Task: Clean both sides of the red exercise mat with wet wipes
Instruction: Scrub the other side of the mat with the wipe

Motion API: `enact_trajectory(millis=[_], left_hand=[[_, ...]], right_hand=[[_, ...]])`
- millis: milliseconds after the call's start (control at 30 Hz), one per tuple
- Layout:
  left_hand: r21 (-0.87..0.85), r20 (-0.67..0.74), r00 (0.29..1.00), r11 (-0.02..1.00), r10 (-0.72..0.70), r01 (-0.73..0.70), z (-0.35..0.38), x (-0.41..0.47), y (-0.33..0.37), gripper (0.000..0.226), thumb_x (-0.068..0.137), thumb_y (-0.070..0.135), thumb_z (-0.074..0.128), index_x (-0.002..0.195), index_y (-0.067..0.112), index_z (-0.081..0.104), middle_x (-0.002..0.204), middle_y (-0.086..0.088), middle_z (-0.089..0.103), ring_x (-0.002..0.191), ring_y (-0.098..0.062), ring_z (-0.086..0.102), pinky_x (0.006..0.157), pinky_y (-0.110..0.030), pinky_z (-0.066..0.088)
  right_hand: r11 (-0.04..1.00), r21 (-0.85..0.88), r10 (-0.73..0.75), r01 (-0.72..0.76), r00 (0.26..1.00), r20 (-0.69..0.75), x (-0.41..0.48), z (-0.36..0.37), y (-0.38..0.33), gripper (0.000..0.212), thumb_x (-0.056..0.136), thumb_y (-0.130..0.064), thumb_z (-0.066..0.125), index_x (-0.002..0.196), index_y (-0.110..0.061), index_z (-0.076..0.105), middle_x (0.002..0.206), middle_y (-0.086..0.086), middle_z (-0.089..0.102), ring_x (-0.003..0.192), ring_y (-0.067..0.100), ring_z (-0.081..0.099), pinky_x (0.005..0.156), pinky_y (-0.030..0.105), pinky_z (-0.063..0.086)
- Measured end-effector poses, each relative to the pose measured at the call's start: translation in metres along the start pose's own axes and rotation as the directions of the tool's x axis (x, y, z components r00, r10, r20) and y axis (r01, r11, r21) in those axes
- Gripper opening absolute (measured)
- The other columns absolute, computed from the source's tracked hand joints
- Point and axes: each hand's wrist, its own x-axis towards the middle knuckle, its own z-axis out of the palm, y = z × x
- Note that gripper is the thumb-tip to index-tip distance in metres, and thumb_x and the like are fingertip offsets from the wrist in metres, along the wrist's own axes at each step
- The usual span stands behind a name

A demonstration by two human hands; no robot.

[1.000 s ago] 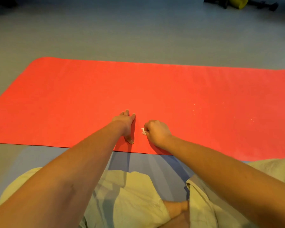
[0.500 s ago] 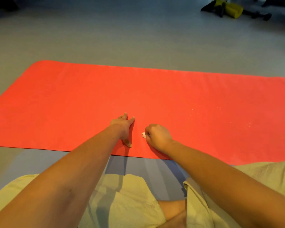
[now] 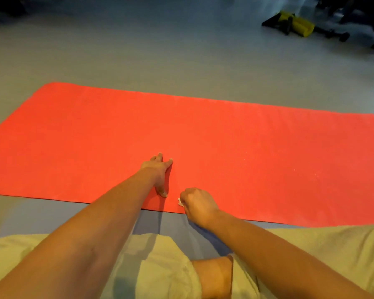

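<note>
Red exercise mat (image 3: 268, 147): lies flat on the grey floor (image 3: 138, 50), its long axis running from 9 o'clock to 3 o'clock across the head view. The near long edge is just beyond the person's knees. A few pale specks show on the surface toward 3 o'clock.

Left hand (image 3: 160, 171): fingers straight and spread, palm down, pressing flat on the mat near its near edge. It grips nothing.

Right hand (image 3: 198, 203): fingers curled into a fist round a small white wet wipe (image 3: 179, 201), of which only a corner shows at the hand's 9 o'clock side. The fist rests on the mat right at the near edge, at about 5 o'clock from the left hand and near it, not touching.

Person: seated at 6 o'clock in khaki shorts (image 3: 164, 266), on a blue surface (image 3: 171, 223) that the mat's near edge overlaps.

Surroundings: yellow-and-black equipment (image 3: 300, 26) lies on the floor at 1 o'clock, well apart from the mat; its type cannot be told.
</note>
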Motion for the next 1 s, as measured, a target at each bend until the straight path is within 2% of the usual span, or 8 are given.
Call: enact_trajectory(millis=[300,400,500,633,767,833,900,1000], left_hand=[[0.017,0.032,0.999,1.0,-0.018,0.017,-0.008,0.009,0.003,0.156,0.051,0.065,0.096,0.165,0.037,-0.006,0.173,-0.012,-0.008,0.16,-0.032,0.006,0.122,-0.048,0.034],[0.026,0.025,1.0,1.0,-0.006,0.005,-0.007,0.015,0.002,0.156,0.048,0.066,0.096,0.166,0.038,-0.002,0.172,-0.011,0.002,0.156,-0.039,0.013,0.12,-0.051,0.037],[0.004,-0.01,1.0,1.0,0.014,-0.014,0.0,0.019,-0.005,0.154,0.045,0.068,0.096,0.165,0.042,0.003,0.169,-0.007,0.01,0.151,-0.04,0.018,0.118,-0.051,0.04],[-0.006,-0.062,0.998,0.999,0.034,-0.035,-0.004,0.025,-0.005,0.134,0.055,0.069,0.092,0.164,0.039,0.019,0.156,-0.008,0.03,0.139,-0.038,0.033,0.115,-0.045,0.041],[-0.074,-0.134,0.991,0.997,0.005,-0.015,-0.014,0.039,0.002,0.113,0.059,0.066,0.092,0.155,0.034,0.042,0.144,-0.012,0.04,0.134,-0.037,0.041,0.112,-0.044,0.045],[-0.078,-0.147,0.989,0.996,0.019,-0.031,-0.016,0.049,0.002,0.126,0.052,0.062,0.096,0.158,0.032,0.036,0.152,-0.014,0.034,0.142,-0.037,0.035,0.114,-0.046,0.043],[-0.099,-0.116,0.992,0.994,0.044,-0.056,-0.016,0.061,-0.002,0.146,0.048,0.058,0.099,0.165,0.033,0.015,0.168,-0.016,0.01,0.155,-0.038,0.015,0.121,-0.049,0.035],[-0.088,-0.02,0.997,0.993,0.071,-0.072,-0.021,0.075,-0.006,0.161,0.047,0.059,0.1,0.166,0.032,-0.005,0.172,-0.016,-0.012,0.16,-0.039,-0.004,0.128,-0.049,0.021]], right_hand=[[0.998,0.046,-0.034,0.035,0.999,-0.026,0.004,0.003,0.007,0.012,0.08,-0.003,0.061,0.088,-0.012,0.063,0.093,0.008,0.063,0.086,0.032,0.06,0.06,0.034,0.036],[0.995,0.049,-0.078,0.083,0.993,-0.083,0.019,0.003,0.02,0.004,0.09,-0.014,0.06,0.09,-0.013,0.063,0.094,0.007,0.062,0.089,0.032,0.06,0.062,0.037,0.04],[0.996,0.089,0.016,-0.004,0.99,-0.138,0.054,-0.007,0.037,0.016,0.096,-0.026,0.056,0.092,-0.013,0.064,0.095,0.007,0.062,0.09,0.033,0.061,0.066,0.041,0.047],[0.99,0.061,0.139,-0.131,0.978,-0.154,0.091,-0.019,0.051,0.009,0.092,-0.021,0.059,0.094,-0.015,0.065,0.099,0.006,0.063,0.094,0.033,0.063,0.066,0.037,0.044],[1.0,0.006,0.006,-0.005,0.994,-0.109,0.071,-0.012,0.044,0.009,0.088,-0.014,0.058,0.092,-0.015,0.065,0.096,0.007,0.063,0.09,0.033,0.064,0.062,0.036,0.04],[0.993,0.005,-0.115,0.116,0.99,-0.076,0.051,-0.006,0.044,0.008,0.088,-0.016,0.057,0.091,-0.016,0.065,0.094,0.005,0.063,0.087,0.032,0.063,0.062,0.039,0.045],[0.978,-0.028,-0.208,0.207,0.977,-0.047,0.041,-0.002,0.05,0.009,0.09,-0.021,0.056,0.09,-0.019,0.064,0.092,0.003,0.061,0.086,0.03,0.062,0.063,0.04,0.049],[0.983,0.027,-0.181,0.182,0.982,-0.049,0.058,-0.011,0.061,0.014,0.093,-0.029,0.054,0.091,-0.02,0.065,0.094,0.002,0.061,0.089,0.029,0.062,0.064,0.04,0.049]])
